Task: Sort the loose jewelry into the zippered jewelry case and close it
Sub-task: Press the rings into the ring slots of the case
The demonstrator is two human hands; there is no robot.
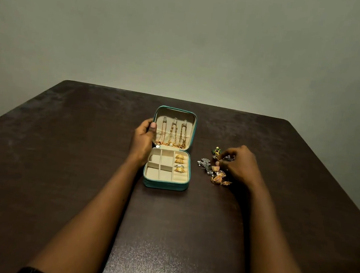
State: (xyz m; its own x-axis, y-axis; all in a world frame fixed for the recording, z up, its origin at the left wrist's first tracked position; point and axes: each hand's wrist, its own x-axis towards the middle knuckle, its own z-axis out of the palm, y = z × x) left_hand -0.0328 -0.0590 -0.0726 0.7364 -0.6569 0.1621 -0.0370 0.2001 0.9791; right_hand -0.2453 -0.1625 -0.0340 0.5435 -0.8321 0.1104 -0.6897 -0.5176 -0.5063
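A green zippered jewelry case (164, 184) lies open on the dark table, its lid upright. Three gold chains (172, 135) hang inside the lid. Several gold rings (180, 162) sit in the right-hand slot of the cream tray; the other compartments look bare. My left hand (143, 139) grips the lid's left edge, thumb on its inner face. To the right of the case lies a loose pile of jewelry (214, 170): silver pieces, gold earrings, a green piece. My right hand (238, 164) hovers over the pile, fingertips pinching a small silver piece (228, 157).
The dark brown table (71, 145) ends at a far edge close behind the case and a right edge beyond my right hand. A plain pale wall stands behind it.
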